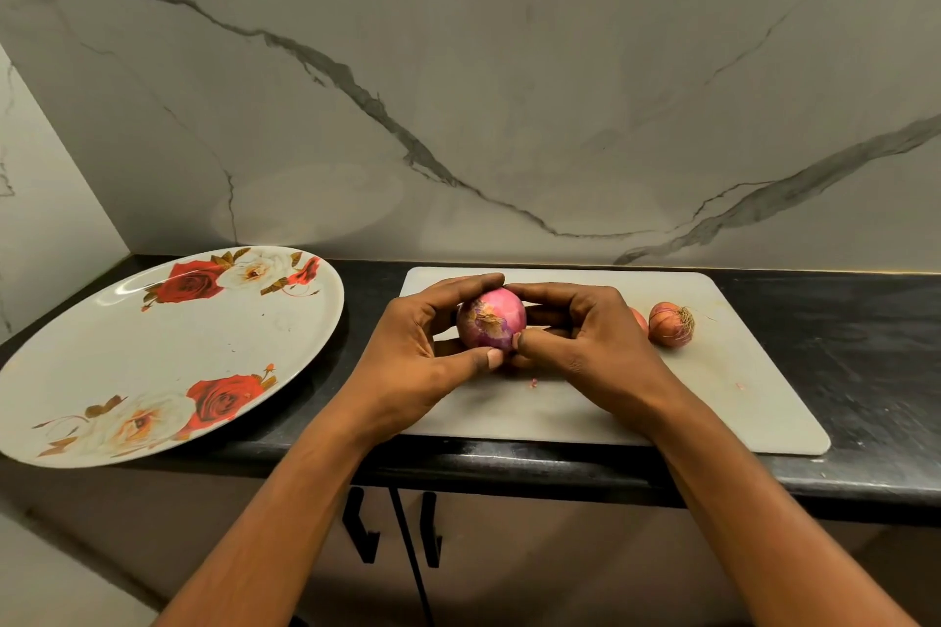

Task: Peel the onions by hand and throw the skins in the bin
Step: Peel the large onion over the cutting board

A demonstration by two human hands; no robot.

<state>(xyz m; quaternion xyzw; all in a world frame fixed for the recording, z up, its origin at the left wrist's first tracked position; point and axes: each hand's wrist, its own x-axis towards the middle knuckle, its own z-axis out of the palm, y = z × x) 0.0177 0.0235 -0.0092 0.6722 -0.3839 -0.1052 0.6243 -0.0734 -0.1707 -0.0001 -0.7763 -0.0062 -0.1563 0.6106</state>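
Observation:
Both hands hold a pink-purple onion [491, 319] just above the grey cutting board [713, 402]. My left hand [422, 346] cups its left side, fingers curled over the top and thumb under it. From the right, my right hand [585, 336] grips it, with thumb and fingertip pinching at the skin on its lower right edge. A patch of dry brown skin clings to the onion's front. An unpeeled onion [672, 324] with roots lies on the board to the right. Another onion [639, 318] peeks out behind my right hand, mostly hidden.
A large white plate [127, 346] with red rose prints sits on the black counter [865, 346] to the left of the board. Small skin scraps [533, 383] lie on the board. A marble wall rises behind. Cabinet doors with black handles [359, 527] are below the counter edge.

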